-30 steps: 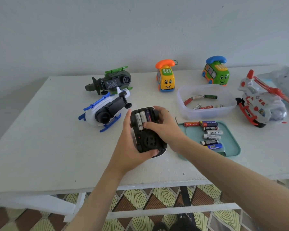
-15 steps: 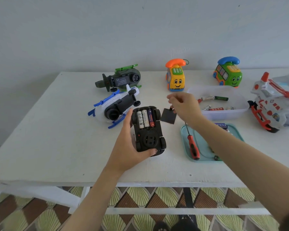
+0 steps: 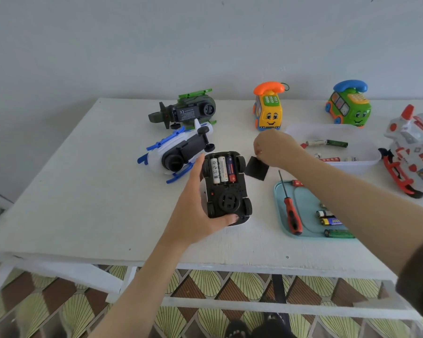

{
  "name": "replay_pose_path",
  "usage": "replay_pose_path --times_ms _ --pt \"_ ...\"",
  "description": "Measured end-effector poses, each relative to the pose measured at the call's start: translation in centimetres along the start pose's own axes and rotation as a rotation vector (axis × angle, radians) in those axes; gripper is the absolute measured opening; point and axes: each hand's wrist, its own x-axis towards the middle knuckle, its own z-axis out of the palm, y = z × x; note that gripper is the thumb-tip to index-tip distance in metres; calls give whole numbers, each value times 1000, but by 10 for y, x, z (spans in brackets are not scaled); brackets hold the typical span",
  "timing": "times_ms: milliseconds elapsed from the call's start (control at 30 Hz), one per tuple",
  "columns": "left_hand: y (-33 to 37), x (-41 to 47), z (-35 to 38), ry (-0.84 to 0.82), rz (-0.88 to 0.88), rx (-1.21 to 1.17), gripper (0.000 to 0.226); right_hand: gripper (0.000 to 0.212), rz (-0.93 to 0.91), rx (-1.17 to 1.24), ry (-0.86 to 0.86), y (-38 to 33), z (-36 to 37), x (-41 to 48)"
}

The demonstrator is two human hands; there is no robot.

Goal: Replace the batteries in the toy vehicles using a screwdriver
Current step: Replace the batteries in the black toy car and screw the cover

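Left hand (image 3: 193, 215): grip wrapped round the upturned toy car (image 3: 226, 189), thumb at its near end, fingers along its left side, and the car sits on the table (image 3: 83, 191). The car's battery bay lies uncovered, with three batteries (image 3: 222, 170) side by side in it. Right hand (image 3: 276, 148): grip closed in a pinch on the black battery cover (image 3: 257, 168), which hangs just right of the car. Nearer the table's front edge, a teal tray (image 3: 279, 198) carries the red-handled screwdriver (image 3: 292, 213) and loose batteries (image 3: 331, 221). Beyond it is a clear container (image 3: 352, 164). Left of the car, a white-and-blue helicopter (image 3: 178, 154) lies on its side, with a green helicopter (image 3: 188, 109) behind it.
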Motion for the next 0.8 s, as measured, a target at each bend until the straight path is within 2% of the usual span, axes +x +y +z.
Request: replay_pose_path --times_ms 200,400,733,800 --pt "-2 1 0 -3 3 7 123 22 37 4 33 2 3 -1" --pt "-2 1 0 3 7 13 122 21 -5 344 103 13 -6 -2" --pt "-4 1 1 2 5 6 124 12 -8 506 288 27 -15 -10" --pt "-4 1 1 -1 4 4 124 10 7 614 310 27 -17 -13"
